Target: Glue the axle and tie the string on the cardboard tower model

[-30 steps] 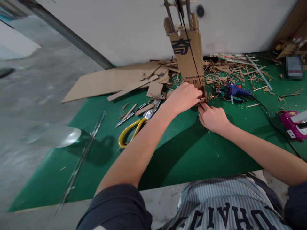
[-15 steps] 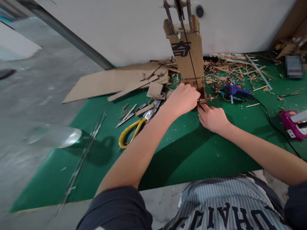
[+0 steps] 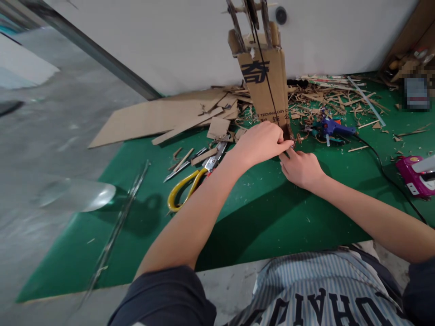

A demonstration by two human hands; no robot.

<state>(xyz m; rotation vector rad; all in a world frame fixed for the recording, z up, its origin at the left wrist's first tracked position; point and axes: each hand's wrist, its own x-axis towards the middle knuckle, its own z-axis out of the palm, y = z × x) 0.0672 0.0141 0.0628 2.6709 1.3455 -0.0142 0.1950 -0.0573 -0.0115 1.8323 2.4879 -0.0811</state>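
A tall cardboard structure (image 3: 263, 97) with printed characters stands on the table, wooden sticks at its top. A black cord (image 3: 268, 79) runs down its front from the top to my fingers. At the base, my left hand (image 3: 263, 139) is closed around the cord's lower part, its thumb stretched towards my right hand. My right hand (image 3: 302, 168) is closed just in front of the base, its fingertips meeting the left thumb. What lies between its fingers is hidden. A small wooden axle end (image 3: 299, 138) sticks out at the base's right side.
Left of my forearm lie yellow-handled scissors (image 3: 185, 190) and a utility knife (image 3: 186, 165). A flat cardboard sheet (image 3: 136, 120) and scraps (image 3: 322, 97) lie behind. At right are a blue glue gun (image 3: 336, 127) with a cord and a magenta device (image 3: 414, 174). A clear bottle (image 3: 78, 194) is at left.
My left thumb has stretched out to the right across the cord's loose end, which showed between my hands before. My right hand stays nearly in place. The cardboard structure has shifted slightly left and down in view.
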